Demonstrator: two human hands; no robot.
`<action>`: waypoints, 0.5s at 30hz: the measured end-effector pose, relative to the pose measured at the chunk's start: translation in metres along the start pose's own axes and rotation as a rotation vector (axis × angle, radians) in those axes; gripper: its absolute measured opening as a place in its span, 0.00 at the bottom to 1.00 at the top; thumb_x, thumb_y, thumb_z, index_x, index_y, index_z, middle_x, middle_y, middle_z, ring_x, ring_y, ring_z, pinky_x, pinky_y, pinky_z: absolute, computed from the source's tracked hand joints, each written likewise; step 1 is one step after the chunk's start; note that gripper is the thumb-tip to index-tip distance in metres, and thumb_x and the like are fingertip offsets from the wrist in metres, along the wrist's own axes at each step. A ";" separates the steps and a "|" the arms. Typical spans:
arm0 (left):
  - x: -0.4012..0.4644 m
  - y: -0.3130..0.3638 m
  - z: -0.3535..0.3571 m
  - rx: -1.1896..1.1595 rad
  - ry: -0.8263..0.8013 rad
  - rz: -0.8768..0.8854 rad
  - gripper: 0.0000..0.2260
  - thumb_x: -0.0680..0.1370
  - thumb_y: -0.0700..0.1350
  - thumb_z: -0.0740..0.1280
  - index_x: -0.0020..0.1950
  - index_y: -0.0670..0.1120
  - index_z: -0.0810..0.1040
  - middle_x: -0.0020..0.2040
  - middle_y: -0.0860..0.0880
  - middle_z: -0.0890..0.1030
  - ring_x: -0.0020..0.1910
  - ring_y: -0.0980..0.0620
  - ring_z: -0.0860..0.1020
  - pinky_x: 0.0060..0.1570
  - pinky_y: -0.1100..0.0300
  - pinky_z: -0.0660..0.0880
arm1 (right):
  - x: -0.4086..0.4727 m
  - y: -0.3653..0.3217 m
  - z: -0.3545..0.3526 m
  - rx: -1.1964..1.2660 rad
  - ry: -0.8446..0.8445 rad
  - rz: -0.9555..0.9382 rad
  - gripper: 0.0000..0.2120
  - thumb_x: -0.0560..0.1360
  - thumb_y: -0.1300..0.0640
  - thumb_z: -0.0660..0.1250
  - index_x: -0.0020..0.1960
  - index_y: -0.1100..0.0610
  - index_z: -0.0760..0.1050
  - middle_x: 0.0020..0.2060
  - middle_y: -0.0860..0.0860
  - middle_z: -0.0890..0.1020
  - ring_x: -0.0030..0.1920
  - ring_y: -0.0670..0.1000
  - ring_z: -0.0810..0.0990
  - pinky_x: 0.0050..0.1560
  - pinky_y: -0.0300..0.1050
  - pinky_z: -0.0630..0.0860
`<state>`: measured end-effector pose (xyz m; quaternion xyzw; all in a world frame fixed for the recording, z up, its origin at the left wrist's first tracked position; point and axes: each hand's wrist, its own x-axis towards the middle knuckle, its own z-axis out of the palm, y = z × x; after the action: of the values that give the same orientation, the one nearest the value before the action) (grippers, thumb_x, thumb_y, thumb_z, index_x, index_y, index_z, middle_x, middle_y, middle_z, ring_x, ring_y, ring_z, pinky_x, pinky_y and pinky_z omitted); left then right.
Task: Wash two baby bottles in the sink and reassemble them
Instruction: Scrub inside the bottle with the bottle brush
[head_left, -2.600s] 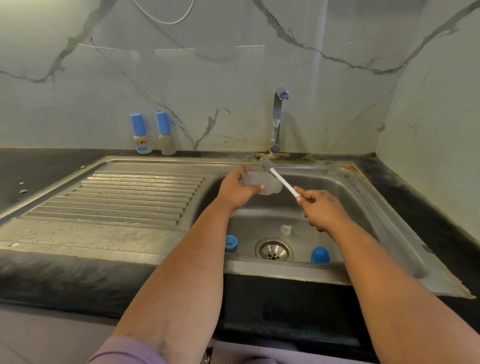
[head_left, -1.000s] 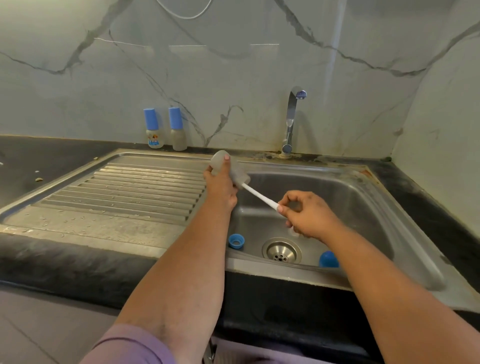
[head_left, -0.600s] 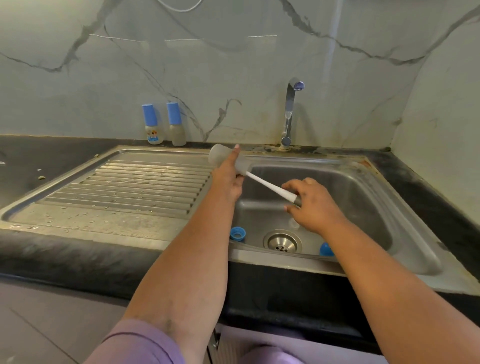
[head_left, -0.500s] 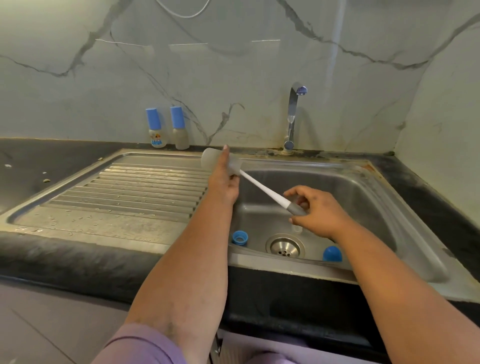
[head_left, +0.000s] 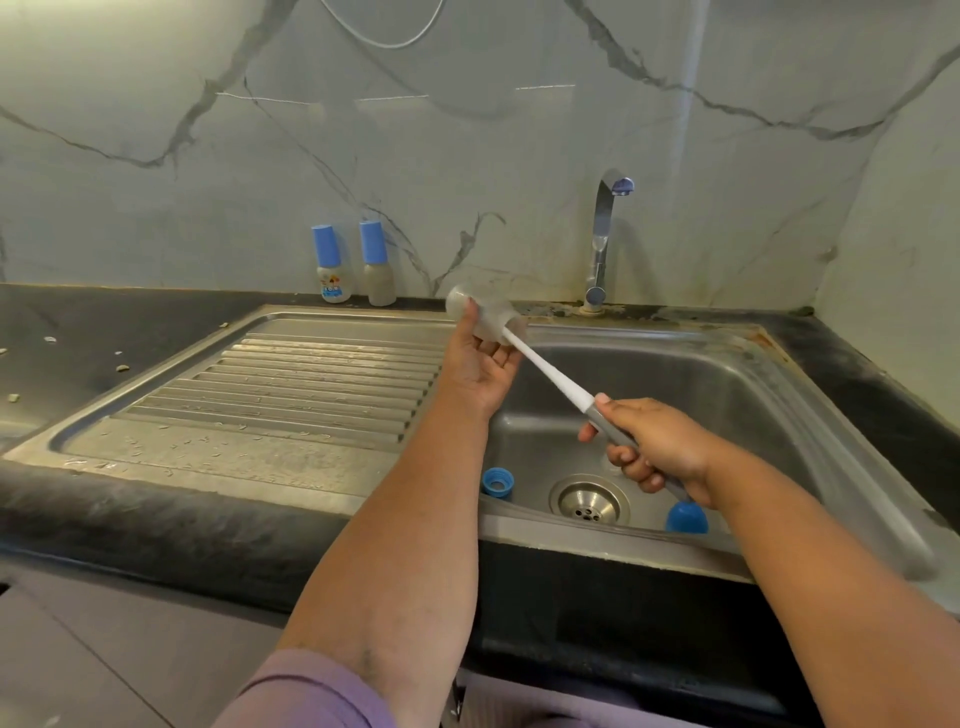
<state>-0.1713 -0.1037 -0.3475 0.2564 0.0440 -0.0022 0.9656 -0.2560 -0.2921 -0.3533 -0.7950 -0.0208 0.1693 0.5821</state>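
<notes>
The steel sink (head_left: 810, 415) is taking most of the view, with its ribbed drainboard (head_left: 311, 379) on the left side and the tap (head_left: 602, 234) standing behind the basin; no water is visibly running from it. At the back wall, behind the drainboard, two small capped bottles (head_left: 353, 265) are standing side by side.

Above the edge between drainboard and basin, the left hand (head_left: 478, 364) is holding a clear bottle body (head_left: 480, 314) tilted, with its closed bottom pointing up and to the left; the fingers are curling round its lower side. The right hand (head_left: 654, 447) is clenching the grey handle of a bottle brush (head_left: 550, 374), and the white shaft is going into the mouth of the bottle, so the bristle head is hidden inside.

I am judging that the bottle is light, stiff plastic, and wet, so it is probably slippery; it is better to grasp it around the middle of the body, with the thumb opposing the push of the brush.

On the basin floor a blue screw ring (head_left: 497, 480) is lying left of the drain (head_left: 589, 501), and a blue cap (head_left: 687, 517) is lying right of it, partly under the right wrist. These small parts are light and could slide easily.
</notes>
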 end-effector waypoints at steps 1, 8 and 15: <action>0.002 -0.001 0.000 0.035 0.031 0.021 0.19 0.76 0.48 0.71 0.61 0.40 0.72 0.57 0.38 0.79 0.56 0.42 0.80 0.56 0.52 0.79 | -0.001 0.000 -0.002 0.000 -0.007 0.018 0.23 0.82 0.42 0.53 0.54 0.59 0.77 0.26 0.48 0.67 0.24 0.44 0.61 0.23 0.36 0.59; 0.004 0.007 -0.001 0.133 0.010 0.041 0.20 0.76 0.51 0.70 0.61 0.41 0.73 0.55 0.39 0.79 0.51 0.44 0.80 0.56 0.53 0.79 | -0.006 -0.004 -0.005 0.027 -0.037 0.040 0.23 0.81 0.42 0.54 0.54 0.60 0.77 0.26 0.48 0.66 0.24 0.44 0.60 0.22 0.35 0.58; 0.008 0.010 -0.007 -0.011 0.073 0.176 0.20 0.77 0.49 0.70 0.63 0.40 0.73 0.57 0.39 0.78 0.50 0.44 0.81 0.46 0.55 0.81 | -0.008 -0.007 -0.001 0.263 -0.228 0.131 0.21 0.81 0.43 0.55 0.52 0.59 0.76 0.27 0.49 0.62 0.23 0.42 0.57 0.19 0.33 0.59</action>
<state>-0.1637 -0.0914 -0.3490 0.2540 0.0564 0.0923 0.9611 -0.2625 -0.2926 -0.3449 -0.6873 -0.0123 0.2971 0.6627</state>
